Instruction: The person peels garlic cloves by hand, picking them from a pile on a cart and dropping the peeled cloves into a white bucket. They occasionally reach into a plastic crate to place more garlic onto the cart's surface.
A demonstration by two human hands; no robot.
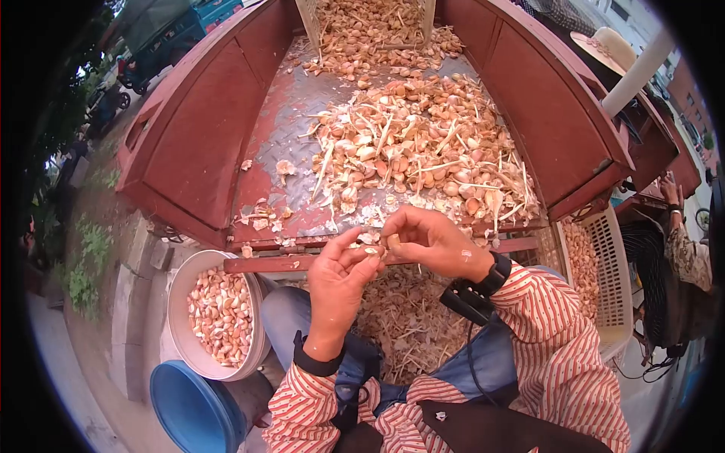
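My left hand [338, 283] is closed, with a pale garlic clove [371, 251] between thumb and fingers. Close beside it, my right hand [438, 245] pinches a small tan piece [393, 241], which looks like another garlic clove. Both hands are above the near edge of a red metal cart bed [283, 113]. Just beyond them lies a heap of garlic [408, 143], a mix of bulbs, loose cloves, dry stalks and papery skins. At lower left, a white bucket [175, 317] holds many separated cloves [220, 317].
A blue bucket [170, 408] stands in front of the white one. Skins and stalks [411, 325] litter the ground between my knees. On the right is a plastic crate [615, 264] of cloves, with another person's hand [670, 189] beyond it. Red side walls [204, 121] flank the cart bed.
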